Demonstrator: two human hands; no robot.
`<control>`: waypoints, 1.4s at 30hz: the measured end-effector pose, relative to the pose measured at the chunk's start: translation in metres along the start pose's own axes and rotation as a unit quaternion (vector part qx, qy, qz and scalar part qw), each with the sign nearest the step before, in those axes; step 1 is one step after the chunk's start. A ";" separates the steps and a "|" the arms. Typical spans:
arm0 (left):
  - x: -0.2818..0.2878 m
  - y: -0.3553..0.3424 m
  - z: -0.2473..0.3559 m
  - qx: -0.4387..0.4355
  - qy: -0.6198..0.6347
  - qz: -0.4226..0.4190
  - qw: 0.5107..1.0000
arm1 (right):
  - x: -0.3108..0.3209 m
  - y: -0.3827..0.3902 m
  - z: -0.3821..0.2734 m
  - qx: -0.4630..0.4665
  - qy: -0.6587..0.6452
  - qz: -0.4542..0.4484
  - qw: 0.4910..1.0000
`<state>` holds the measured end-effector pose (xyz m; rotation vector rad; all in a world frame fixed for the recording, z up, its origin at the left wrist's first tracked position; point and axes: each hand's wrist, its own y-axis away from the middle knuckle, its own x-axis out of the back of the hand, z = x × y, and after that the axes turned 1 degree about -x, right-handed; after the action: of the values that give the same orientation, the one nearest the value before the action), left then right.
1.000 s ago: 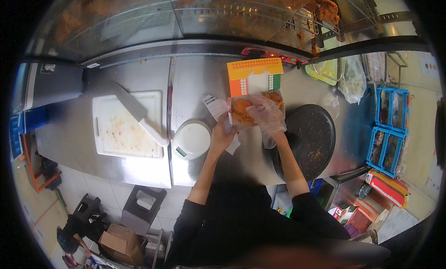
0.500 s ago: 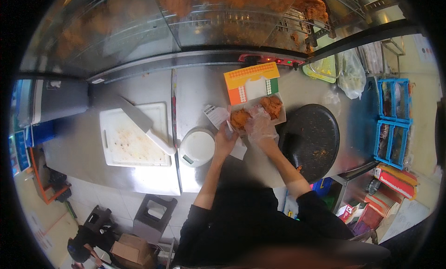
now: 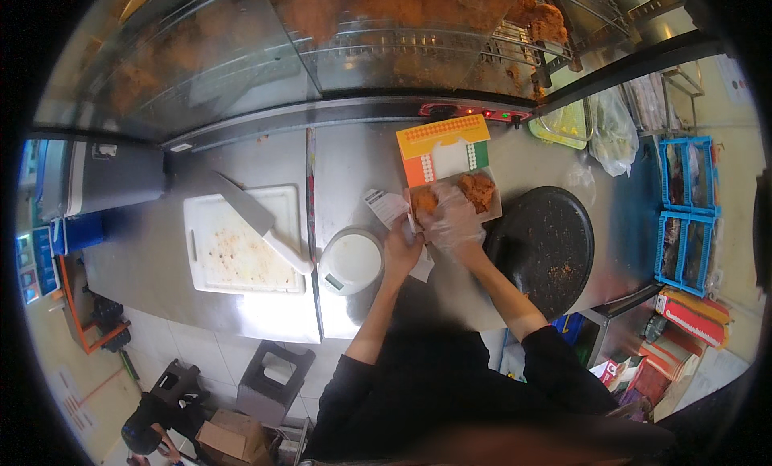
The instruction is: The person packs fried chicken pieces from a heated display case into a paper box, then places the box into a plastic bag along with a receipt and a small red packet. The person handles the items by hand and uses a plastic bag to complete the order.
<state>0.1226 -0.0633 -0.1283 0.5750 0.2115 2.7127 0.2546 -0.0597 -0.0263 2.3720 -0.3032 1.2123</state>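
An open takeaway box, orange, yellow and green with a white inside, stands on the steel counter with its lid raised at the back. Two breaded fried chicken pieces lie in it. My right hand, in a clear plastic glove, reaches in with curled fingers on the left piece and partly covers it. At the near left corner, my bare left hand has its fingers closed on the box's edge. A printed paper slip sticks out beside that hand.
Left of my hands are a white kitchen scale and a white cutting board with a large knife across it. A round black tray with crumbs stands right. A glass warming cabinet spans the back; a person crouches lower left.
My right hand has shifted left in the box, onto the left chicken piece. My left hand stays at the corner. The whole view has moved slightly.
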 end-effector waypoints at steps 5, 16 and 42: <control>0.004 -0.002 -0.010 -0.009 0.001 -0.028 1.000 | -0.001 -0.004 0.021 0.071 0.083 0.023 0.994; 0.071 -0.034 0.051 0.025 0.095 0.036 0.994 | 0.006 -0.018 0.036 0.081 0.020 -0.078 0.993; -0.059 -0.246 0.212 -0.573 -0.161 0.163 0.787 | 0.054 0.013 0.136 -0.083 -0.205 0.085 0.971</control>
<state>0.3383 0.1570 -0.0110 0.6586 -1.6219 2.3302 0.3778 -0.1374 -0.0475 2.4682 -0.7235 0.7171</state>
